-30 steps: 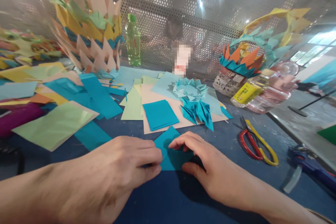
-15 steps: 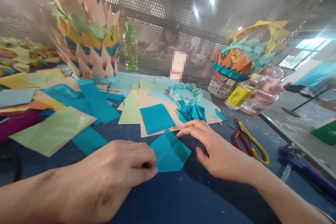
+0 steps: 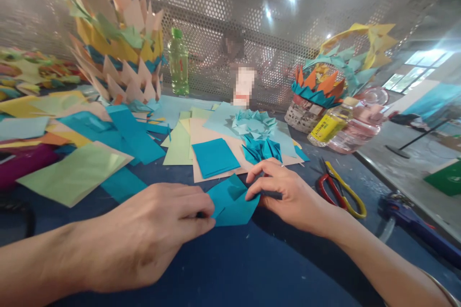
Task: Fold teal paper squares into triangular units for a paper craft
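A partly folded blue paper sheet (image 3: 234, 208) is between my two hands, low over the dark blue table. My left hand (image 3: 151, 230) pinches its left corner between thumb and fingers. On the other side, my right hand (image 3: 284, 192) has its fingertips on the sheet's upper right part, with the thumb tucked behind it. Just beyond lies a stack of blue squares (image 3: 216, 157) on a pale peach sheet (image 3: 201, 129). Folded blue paper points (image 3: 262, 148) stand behind my right fingers, and a light blue folded ring (image 3: 254, 123) sits behind them.
Red and yellow scissors (image 3: 342, 189) and a blue glue gun (image 3: 414, 220) lie at the right. Bottles (image 3: 327, 127) and a paper basket (image 3: 306, 110) stand behind. Loose sheets (image 3: 75, 172) and a tall layered paper piece (image 3: 122, 57) fill the left.
My right hand has moved left onto the blue sheet, its fingertips now touching the right part. My left hand keeps its pinch. The view has shifted slightly.
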### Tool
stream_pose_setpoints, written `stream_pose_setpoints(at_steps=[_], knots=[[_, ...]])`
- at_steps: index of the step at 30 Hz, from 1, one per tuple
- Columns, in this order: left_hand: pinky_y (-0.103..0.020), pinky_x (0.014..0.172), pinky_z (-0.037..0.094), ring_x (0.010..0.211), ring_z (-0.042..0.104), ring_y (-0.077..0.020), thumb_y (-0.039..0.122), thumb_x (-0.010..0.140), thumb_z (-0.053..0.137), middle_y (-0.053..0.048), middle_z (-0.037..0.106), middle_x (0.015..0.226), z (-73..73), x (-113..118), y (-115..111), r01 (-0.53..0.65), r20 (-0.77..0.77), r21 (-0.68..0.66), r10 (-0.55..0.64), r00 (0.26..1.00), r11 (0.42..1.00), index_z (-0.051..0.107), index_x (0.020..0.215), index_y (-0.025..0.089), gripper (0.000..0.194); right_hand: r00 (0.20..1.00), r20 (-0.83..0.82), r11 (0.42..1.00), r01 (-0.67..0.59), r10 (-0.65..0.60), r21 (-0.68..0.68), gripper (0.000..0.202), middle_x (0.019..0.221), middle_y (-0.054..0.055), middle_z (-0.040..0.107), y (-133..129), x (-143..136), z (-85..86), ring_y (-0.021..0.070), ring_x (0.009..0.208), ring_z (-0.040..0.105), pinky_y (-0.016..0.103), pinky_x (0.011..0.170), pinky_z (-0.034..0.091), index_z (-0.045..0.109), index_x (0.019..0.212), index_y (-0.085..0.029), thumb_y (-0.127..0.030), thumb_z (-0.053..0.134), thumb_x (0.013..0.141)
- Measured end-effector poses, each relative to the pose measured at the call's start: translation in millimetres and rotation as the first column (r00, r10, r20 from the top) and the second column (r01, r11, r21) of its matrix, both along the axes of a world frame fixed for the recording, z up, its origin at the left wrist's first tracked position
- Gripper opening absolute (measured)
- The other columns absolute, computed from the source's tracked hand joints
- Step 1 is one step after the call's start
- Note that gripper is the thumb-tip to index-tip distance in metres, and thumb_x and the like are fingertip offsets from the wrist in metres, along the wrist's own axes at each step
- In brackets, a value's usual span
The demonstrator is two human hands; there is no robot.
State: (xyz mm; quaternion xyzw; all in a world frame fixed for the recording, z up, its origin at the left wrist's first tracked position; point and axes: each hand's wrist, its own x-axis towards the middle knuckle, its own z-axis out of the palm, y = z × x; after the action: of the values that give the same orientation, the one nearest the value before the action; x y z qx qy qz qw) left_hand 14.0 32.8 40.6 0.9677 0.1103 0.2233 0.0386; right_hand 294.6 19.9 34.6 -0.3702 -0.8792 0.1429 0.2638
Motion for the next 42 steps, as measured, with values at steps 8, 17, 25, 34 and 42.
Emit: stream_pose_setpoints(at_steps=[8,17,25,34,42], knots=[[-0.032,0.086,0.051,0.098,0.064,-0.0213,0.006,0.094,0.044,-0.009,0.068,0.110,-8.2,-4,-9,-0.053,0.113,0.031,0.049,0.992,0.998,0.062,0.123,0.017,0.036,0.998,0.045,0.966,0.041,-0.055,0.257,0.019,0.090,0.006,0.070,-26,-23,2.2,0.0212,0.089,0.059,0.039,0.085,0.049,0.070,0.087,-0.018,-0.007,0.056,0.092],[-0.033,0.081,0.045,0.092,0.061,-0.0201,0.011,0.101,0.041,-0.004,0.068,0.098,-10.6,-1,-8,-0.017,-0.053,-0.037,0.015,0.998,0.999,0.062,0.101,0.019,0.022,0.995,0.068,0.982,-0.077,0.066,0.175,0.006,0.095,0.004,0.071,-39,-33,0.2,0.0197,0.093,0.059,0.035,0.087,0.048,0.070,0.091,-0.018,-0.017,0.065,0.094],[-0.030,0.074,0.049,0.084,0.065,-0.0198,0.006,0.099,0.038,-0.007,0.070,0.092,-7.9,1,-11,0.018,0.028,-0.064,-0.016,0.999,0.998,0.064,0.091,0.017,0.028,0.999,0.030,0.996,-0.044,0.042,0.077,0.007,0.095,0.006,0.068,-34,-29,-0.2,0.0214,0.093,0.058,0.037,0.086,0.046,0.069,0.090,-0.016,-0.020,0.073,0.087],[-0.032,0.075,0.056,0.084,0.070,-0.0231,0.005,0.085,0.048,-0.007,0.073,0.090,2.8,2,-14,-0.031,0.027,-0.086,0.034,0.999,0.996,0.069,0.094,0.022,0.028,0.995,-0.071,0.993,-0.075,0.069,-0.093,0.009,0.091,0.005,0.065,-27,-25,-4.5,0.0171,0.089,0.057,0.031,0.083,0.044,0.067,0.082,-0.015,-0.018,0.074,0.088],[-0.026,0.073,0.052,0.081,0.066,-0.0165,0.024,0.092,0.063,-0.003,0.069,0.090,-5.7,4,-22,-0.104,0.080,-0.304,0.134,0.988,0.947,0.068,0.092,0.020,0.007,0.989,-0.099,0.994,-0.111,0.109,-0.015,0.008,0.089,0.005,0.067,-41,-37,-0.6,0.0161,0.087,0.057,0.031,0.084,0.044,0.068,0.083,-0.013,-0.016,0.071,0.089]])
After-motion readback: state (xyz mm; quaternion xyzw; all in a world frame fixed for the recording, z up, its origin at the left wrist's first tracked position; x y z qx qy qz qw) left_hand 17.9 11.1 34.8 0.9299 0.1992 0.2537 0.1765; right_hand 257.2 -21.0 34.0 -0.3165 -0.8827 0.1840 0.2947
